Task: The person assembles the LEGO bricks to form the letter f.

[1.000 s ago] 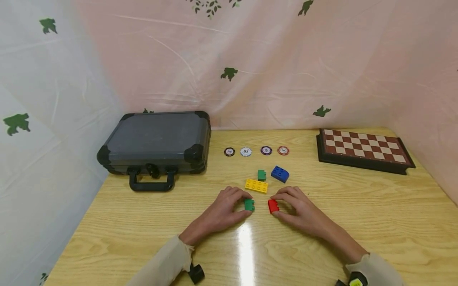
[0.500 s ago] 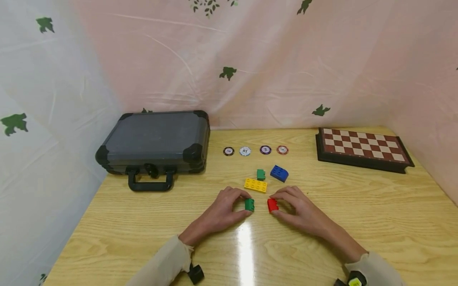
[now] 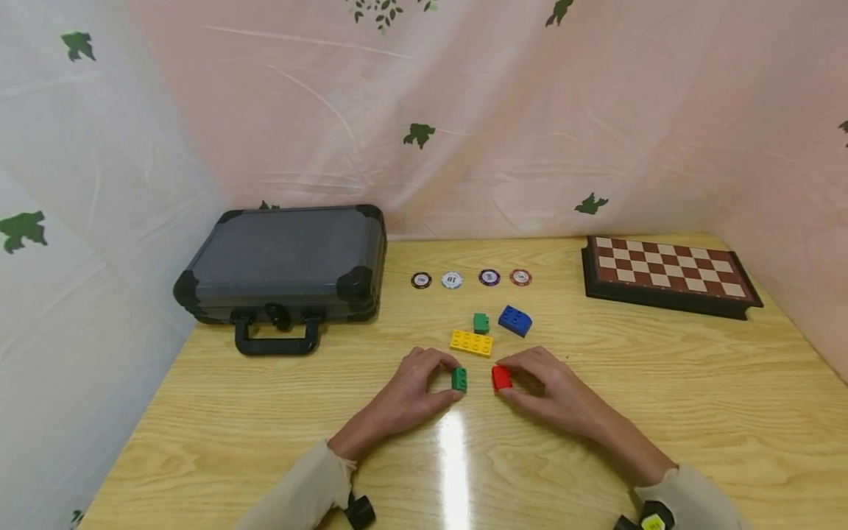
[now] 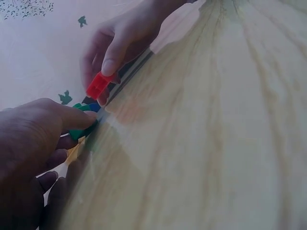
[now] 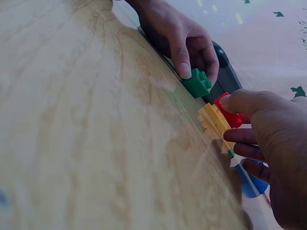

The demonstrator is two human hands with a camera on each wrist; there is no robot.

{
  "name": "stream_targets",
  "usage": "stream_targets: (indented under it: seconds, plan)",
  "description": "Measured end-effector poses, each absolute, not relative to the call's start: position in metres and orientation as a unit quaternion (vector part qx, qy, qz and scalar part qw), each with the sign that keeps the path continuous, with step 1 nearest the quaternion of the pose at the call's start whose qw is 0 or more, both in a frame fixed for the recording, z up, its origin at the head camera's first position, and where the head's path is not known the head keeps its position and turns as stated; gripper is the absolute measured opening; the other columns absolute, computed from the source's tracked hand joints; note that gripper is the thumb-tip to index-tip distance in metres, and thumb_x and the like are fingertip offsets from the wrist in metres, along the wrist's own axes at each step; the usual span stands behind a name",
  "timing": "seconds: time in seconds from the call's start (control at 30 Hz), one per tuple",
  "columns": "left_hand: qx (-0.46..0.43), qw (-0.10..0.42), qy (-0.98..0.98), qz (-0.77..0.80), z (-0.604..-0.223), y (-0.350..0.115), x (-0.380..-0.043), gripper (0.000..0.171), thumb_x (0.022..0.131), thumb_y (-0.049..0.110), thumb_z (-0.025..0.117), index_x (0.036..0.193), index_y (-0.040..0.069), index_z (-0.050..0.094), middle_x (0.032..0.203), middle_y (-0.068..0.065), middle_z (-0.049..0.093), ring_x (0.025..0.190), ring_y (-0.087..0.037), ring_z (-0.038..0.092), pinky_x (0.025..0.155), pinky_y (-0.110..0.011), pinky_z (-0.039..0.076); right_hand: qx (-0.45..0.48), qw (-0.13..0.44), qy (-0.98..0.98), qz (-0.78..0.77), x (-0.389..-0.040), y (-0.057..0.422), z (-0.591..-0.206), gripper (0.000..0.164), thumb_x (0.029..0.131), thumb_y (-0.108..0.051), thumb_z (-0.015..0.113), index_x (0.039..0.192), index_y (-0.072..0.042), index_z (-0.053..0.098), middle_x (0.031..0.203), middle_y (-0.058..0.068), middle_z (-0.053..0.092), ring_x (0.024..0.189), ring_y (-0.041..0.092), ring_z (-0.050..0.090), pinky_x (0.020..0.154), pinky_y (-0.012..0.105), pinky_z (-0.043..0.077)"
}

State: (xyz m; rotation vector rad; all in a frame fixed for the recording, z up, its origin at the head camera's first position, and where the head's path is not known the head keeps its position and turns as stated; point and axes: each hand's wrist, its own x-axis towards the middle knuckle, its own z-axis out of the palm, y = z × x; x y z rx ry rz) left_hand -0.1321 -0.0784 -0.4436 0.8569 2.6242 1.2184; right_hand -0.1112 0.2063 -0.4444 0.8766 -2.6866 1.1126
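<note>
In the head view my left hand (image 3: pixel 416 390) pinches a green toy brick (image 3: pixel 459 379) between thumb and fingers. Opposite it, my right hand (image 3: pixel 545 384) pinches a red toy brick (image 3: pixel 501 378). A small gap separates the two bricks. The right wrist view shows studs on the green brick (image 5: pixel 197 84) facing toward the right hand. In the left wrist view the red brick (image 4: pixel 99 86) shows its hollow underside. Just beyond the hands lie a yellow brick (image 3: pixel 472 343), a smaller green brick (image 3: pixel 481 323) and a blue brick (image 3: pixel 515 321) with a rounded end.
Several poker chips (image 3: pixel 452 280) lie in a row farther back on the wooden table (image 3: pixel 265 434). A grey case (image 3: pixel 285 258) with a black handle stands at the back left. At the back right is a checkered game board (image 3: pixel 670 274). A patterned cloth (image 3: pixel 490 96) hangs behind.
The green brick has turned in my left hand, so more of its studs show. My right hand has tilted the red brick slightly. The bricks on the table stay put.
</note>
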Motion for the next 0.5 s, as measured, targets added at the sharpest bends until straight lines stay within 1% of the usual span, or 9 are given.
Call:
stream_targets:
  seconds: [0.37, 0.5]
  plan:
    - [0.278, 0.055, 0.874, 0.394, -0.4443, -0.0748, -0.1315, 0.035, 0.092, 0.023, 0.081, 0.122, 0.014, 0.066, 0.115, 0.006, 0.064, 0.107, -0.016, 0.050, 0.098, -0.042, 0.040, 0.305, 0.069, -0.875, 0.370, -0.1123, 0.2033, -0.4440, 0.036, 0.091, -0.017, 0.082, 0.125, -0.015, 0.071, 0.118, -0.009, 0.068, 0.109, 0.011, 0.059, 0.090, 0.039, 0.053]
    - [0.279, 0.049, 0.877, 0.389, -0.4443, -0.0740, -0.1314, 0.035, 0.091, 0.023, 0.081, 0.120, 0.014, 0.066, 0.113, 0.006, 0.064, 0.105, -0.015, 0.050, 0.097, -0.042, 0.040, 0.318, 0.082, -0.869, 0.371, -0.1130, 0.2022, -0.4461, 0.037, 0.090, -0.015, 0.083, 0.125, -0.016, 0.071, 0.116, -0.010, 0.068, 0.107, 0.010, 0.058, 0.089, 0.036, 0.053]
